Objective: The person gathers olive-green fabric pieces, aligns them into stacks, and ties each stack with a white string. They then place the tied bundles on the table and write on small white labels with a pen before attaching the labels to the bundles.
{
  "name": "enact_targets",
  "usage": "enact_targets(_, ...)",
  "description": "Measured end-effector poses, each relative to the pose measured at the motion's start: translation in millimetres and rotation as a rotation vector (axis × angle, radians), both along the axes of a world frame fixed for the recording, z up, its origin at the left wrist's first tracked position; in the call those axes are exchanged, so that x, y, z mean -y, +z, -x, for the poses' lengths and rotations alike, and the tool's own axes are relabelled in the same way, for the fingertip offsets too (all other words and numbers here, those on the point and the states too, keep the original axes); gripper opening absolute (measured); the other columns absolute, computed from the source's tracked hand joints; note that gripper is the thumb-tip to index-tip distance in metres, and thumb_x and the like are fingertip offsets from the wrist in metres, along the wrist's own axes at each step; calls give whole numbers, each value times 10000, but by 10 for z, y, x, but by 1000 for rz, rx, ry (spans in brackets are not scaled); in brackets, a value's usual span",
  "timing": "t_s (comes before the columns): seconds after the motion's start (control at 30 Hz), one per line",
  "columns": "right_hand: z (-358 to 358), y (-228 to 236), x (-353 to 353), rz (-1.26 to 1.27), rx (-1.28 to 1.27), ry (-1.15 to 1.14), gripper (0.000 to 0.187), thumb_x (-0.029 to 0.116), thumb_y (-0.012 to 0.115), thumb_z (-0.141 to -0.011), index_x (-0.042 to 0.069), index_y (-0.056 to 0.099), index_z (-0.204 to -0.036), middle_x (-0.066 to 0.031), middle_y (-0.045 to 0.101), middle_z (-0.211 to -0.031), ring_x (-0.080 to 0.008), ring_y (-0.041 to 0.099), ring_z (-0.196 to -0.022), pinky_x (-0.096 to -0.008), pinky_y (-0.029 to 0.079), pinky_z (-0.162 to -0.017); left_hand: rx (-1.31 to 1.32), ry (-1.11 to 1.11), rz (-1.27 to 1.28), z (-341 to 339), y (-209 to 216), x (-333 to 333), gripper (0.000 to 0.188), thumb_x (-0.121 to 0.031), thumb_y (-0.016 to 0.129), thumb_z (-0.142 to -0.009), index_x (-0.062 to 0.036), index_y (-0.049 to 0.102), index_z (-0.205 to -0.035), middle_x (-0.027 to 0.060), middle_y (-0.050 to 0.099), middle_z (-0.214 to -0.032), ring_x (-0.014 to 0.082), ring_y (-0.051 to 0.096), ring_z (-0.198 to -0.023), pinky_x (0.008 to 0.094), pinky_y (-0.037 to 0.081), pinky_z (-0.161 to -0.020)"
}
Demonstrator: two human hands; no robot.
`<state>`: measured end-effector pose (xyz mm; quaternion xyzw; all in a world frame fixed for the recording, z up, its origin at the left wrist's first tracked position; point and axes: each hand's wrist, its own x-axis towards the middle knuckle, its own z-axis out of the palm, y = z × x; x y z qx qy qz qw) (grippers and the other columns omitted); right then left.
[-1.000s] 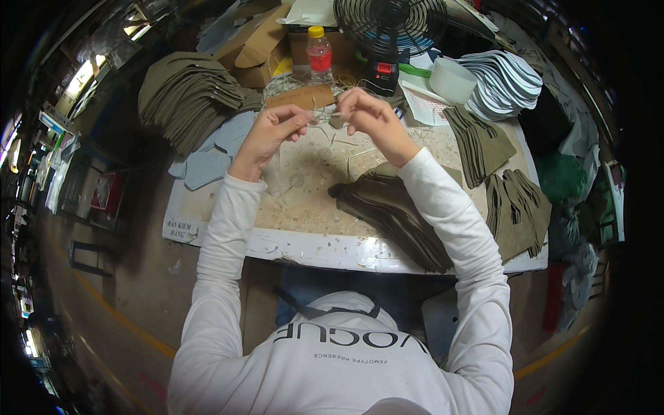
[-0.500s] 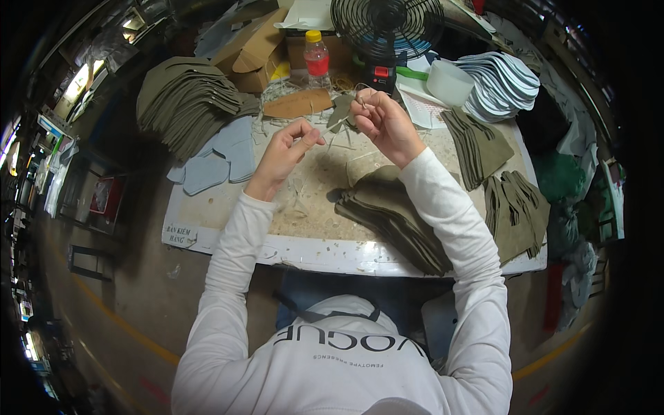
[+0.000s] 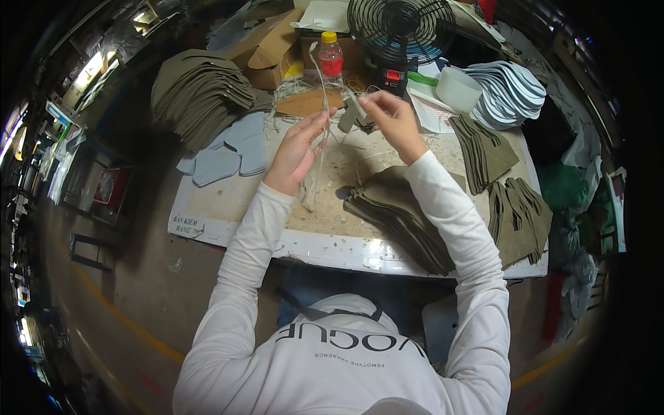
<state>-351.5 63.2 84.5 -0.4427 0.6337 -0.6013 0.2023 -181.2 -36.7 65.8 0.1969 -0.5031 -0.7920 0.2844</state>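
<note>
My left hand (image 3: 301,149) is closed around a thin pale cord (image 3: 326,90), which sticks up above my fingers and trails down past the palm. To its right, my right hand (image 3: 398,124) pinches a short pale strip (image 3: 357,104) between thumb and fingertips; the strip is slightly blurred. Beneath and behind the hands, small olive fabric pieces (image 3: 348,121) and a brown shaped card (image 3: 310,103) lie on the worktable (image 3: 238,204). A stack of olive cut fabric (image 3: 398,218) sits under my right forearm, partly hidden by the sleeve.
On the left are a tall olive fabric stack (image 3: 200,93) and light grey pieces (image 3: 221,162). A bottle (image 3: 331,59), cardboard box (image 3: 266,52) and black fan (image 3: 401,28) stand at the back. Rightward are a white tub (image 3: 458,90), pale layered pieces (image 3: 508,93) and more olive stacks (image 3: 484,152).
The pale strand stretched slantwise between my hands; now a cord stands nearly upright in my left hand. My left hand has turned palm-inward, and the right has shifted slightly right. The view has shifted slightly.
</note>
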Motion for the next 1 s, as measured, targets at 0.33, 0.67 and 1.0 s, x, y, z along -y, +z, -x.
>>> enact_targets(0.33,-69,49,-74,51,319,343,236,296,501,-975,93,611,-924,-8,651,-1037,-76,566,-911,-247,439,-739,88,80,265,-84,34,146,177,-240,537,-957,-89,627,-939,-2,620,-1131,99,536,-1003,257,399,-861)
enact_targets(0.67,-39,66,-54,275,754,450,281,304,410,-1011,124,499,-815,-31,618,-974,-57,456,-691,-186,337,-524,-601,-393,-381,-116,29,172,260,-235,433,-1005,-102,403,-784,0,413,-831,107,360,-694,238,328,-635)
enact_targets(1.0,71,16,-65,304,708,357,286,297,403,-1015,109,505,-825,-19,586,-873,-47,410,-592,-179,354,-519,-475,-300,-329,-194,-116,216,226,-231,433,-1005,-101,420,-821,-2,384,-782,108,348,-668,240,327,-627)
